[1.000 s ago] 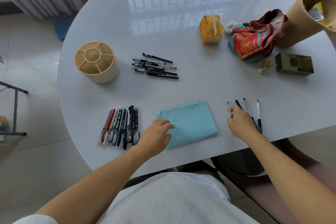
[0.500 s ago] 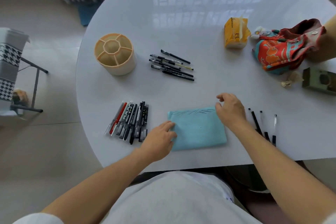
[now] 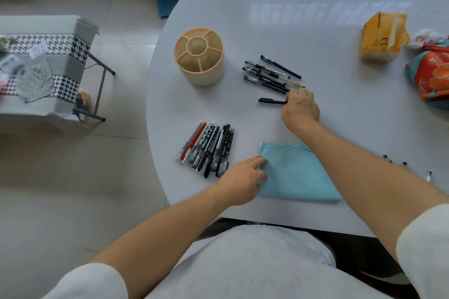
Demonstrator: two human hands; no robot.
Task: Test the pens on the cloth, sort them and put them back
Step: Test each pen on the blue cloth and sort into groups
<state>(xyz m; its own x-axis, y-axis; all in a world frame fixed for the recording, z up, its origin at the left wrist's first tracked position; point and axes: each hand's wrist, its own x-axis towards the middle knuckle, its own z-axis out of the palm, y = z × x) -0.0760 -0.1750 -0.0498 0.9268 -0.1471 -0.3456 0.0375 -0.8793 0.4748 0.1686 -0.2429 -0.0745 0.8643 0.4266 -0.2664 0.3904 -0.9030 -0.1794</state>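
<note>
Tiled floor (pale), houndstooth-covered side table

Pens in three groups, a marked blue cloth and a beige holder on the white tabletop.

The folded light-blue cloth lies flat near the front edge, dark pen strokes along its far edge. Just left of it a tight fan of pens lies side by side: red, white, patterned and black barrels. Farther back a loose group of black pens lies roughly parallel, beside the round beige pen holder, upright, its compartments showing nothing inside. One black pen lies apart just in front of that group. A few pen ends show right of the cloth.
</note>
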